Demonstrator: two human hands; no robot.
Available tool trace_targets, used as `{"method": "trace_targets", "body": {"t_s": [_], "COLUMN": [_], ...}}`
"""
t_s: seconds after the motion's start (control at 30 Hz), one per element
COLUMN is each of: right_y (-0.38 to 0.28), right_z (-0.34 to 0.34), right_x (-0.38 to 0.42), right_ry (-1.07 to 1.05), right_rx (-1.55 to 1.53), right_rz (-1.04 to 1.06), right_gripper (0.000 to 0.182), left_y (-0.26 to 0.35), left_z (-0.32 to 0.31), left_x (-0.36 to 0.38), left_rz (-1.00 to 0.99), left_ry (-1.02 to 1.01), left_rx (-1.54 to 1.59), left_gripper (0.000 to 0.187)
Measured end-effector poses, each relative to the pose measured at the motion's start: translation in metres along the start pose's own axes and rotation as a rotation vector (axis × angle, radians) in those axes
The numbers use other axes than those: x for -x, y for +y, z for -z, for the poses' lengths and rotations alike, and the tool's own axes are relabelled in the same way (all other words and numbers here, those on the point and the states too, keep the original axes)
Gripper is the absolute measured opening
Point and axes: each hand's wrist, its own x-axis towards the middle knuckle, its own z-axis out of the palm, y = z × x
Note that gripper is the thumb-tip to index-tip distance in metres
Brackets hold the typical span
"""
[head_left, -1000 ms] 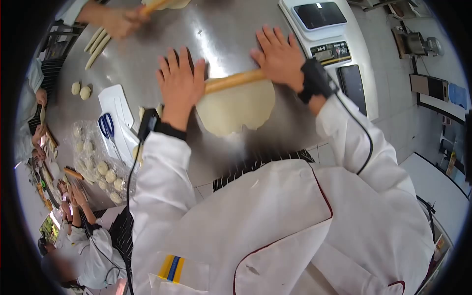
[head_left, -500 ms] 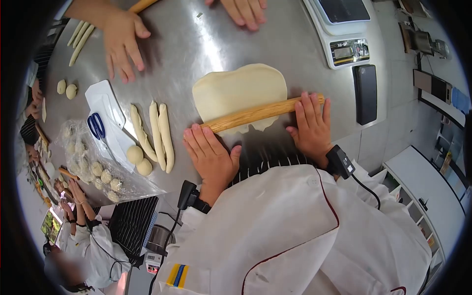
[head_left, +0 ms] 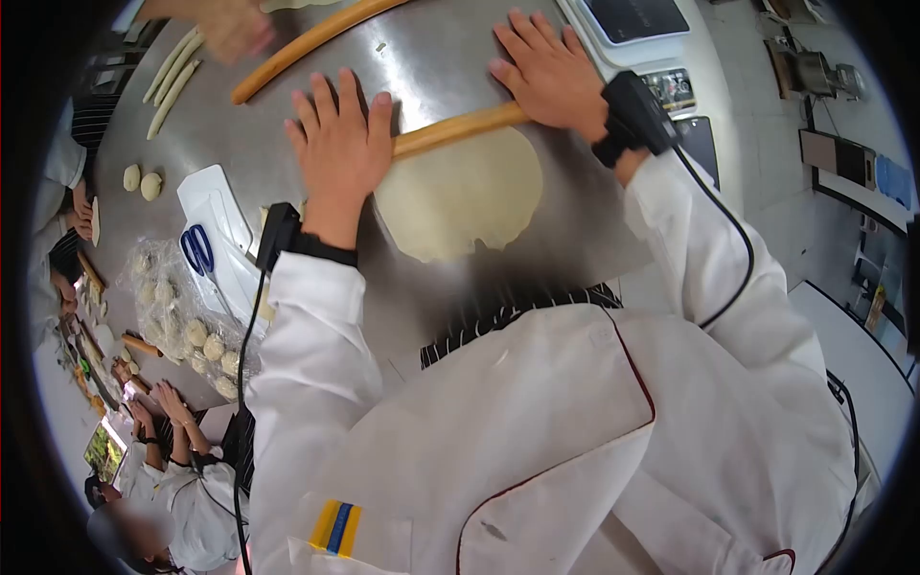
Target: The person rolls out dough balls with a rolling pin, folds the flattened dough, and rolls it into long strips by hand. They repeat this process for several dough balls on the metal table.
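Note:
A wooden rolling pin (head_left: 458, 130) lies across the far edge of a flat, pale dough sheet (head_left: 458, 199), which has a ragged near edge. My left hand (head_left: 341, 146) is open over the pin's left end, palm down with fingers stretched forward. At the right end, my right hand (head_left: 554, 84) lies flat with its fingers apart. Both ends of the pin are hidden under the hands. Left of the dough, my left forearm covers most of the dough strips.
Across the steel table are another rolling pin (head_left: 311, 50) and a co-worker's blurred hand (head_left: 230, 29). On the left lie dough strips (head_left: 175, 86), dough balls (head_left: 150, 186), blue-handled scissors (head_left: 197, 249) and bagged dough balls (head_left: 196, 333). A scale (head_left: 637, 29) stands at right.
Both my hands have moved forward, rolling the pin from the dough's near edge to its far edge. Across the table, the co-worker's hands have drawn back and more of their rolling pin shows.

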Motion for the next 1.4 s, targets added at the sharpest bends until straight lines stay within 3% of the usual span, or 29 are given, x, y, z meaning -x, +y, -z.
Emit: {"method": "trace_targets", "body": {"t_s": [0.1, 0.23, 0.27, 0.37, 0.47, 0.63, 0.7, 0.77, 0.83, 0.87, 0.97, 1.07, 1.17, 1.3, 1.4], "right_y": [-0.004, -0.026, -0.028, -0.023, -0.013, 0.001, 0.004, 0.002, -0.004, -0.002, 0.001, -0.007, -0.018, -0.023, -0.018], "right_z": [0.013, 0.033, 0.033, 0.026, 0.016, 0.008, 0.021, 0.03, 0.045, 0.042, 0.041, 0.054, 0.045, 0.033, 0.027], "right_x": [0.03, 0.123, 0.131, 0.093, 0.053, 0.006, -0.006, 0.013, 0.049, 0.058, 0.075, 0.094, 0.123, 0.106, 0.087], "right_ry": [-0.004, 0.002, 0.017, 0.007, 0.052, 0.033, -0.033, 0.082, 0.125, 0.129, 0.02, 0.148, -0.012, 0.045, 0.002], "right_rx": [-0.037, -0.041, -0.061, -0.002, 0.052, -0.001, -0.26, -0.258, -0.159, -0.156, -0.128, -0.114, -0.199, -0.017, 0.027], "right_rz": [0.009, 0.084, 0.074, 0.045, 0.049, -0.003, -0.035, 0.025, 0.277, 0.284, 0.191, 0.224, 0.118, 0.059, 0.024], "right_gripper": [0.056, 0.055, 0.054, 0.054, 0.053, 0.046, 0.044, 0.04, 0.033, 0.033, 0.035, 0.042, 0.045, 0.054, 0.057], "left_y": [-0.003, 0.009, 0.012, 0.01, 0.012, 0.003, -0.007, -0.02, -0.026, -0.027, -0.028, -0.023, -0.016, -0.002, -0.005], "left_z": [0.002, 0.008, 0.004, 0.009, 0.014, -0.002, -0.002, 0.011, 0.012, 0.011, 0.01, 0.045, 0.038, 0.015, 0.009], "left_x": [0.022, 0.122, 0.129, 0.088, 0.048, 0.001, 0.01, 0.021, 0.052, 0.065, 0.083, 0.097, 0.111, 0.107, 0.083], "left_rz": [-0.088, -0.12, -0.127, -0.074, -0.109, -0.084, -0.068, -0.313, -0.274, -0.231, -0.192, -0.175, -0.232, -0.109, -0.102], "left_ry": [0.089, 0.026, 0.102, -0.044, 0.009, 0.1, 0.116, 0.226, 0.184, 0.141, 0.16, 0.141, 0.007, -0.013, -0.013], "left_rx": [-0.021, 0.1, 0.12, -0.021, -0.161, -0.049, 0.045, 0.093, 0.173, 0.257, 0.269, 0.256, 0.171, 0.009, -0.126], "left_gripper": [0.067, 0.069, 0.068, 0.063, 0.059, 0.058, 0.057, 0.049, 0.045, 0.042, 0.039, 0.04, 0.043, 0.063, 0.067]}}
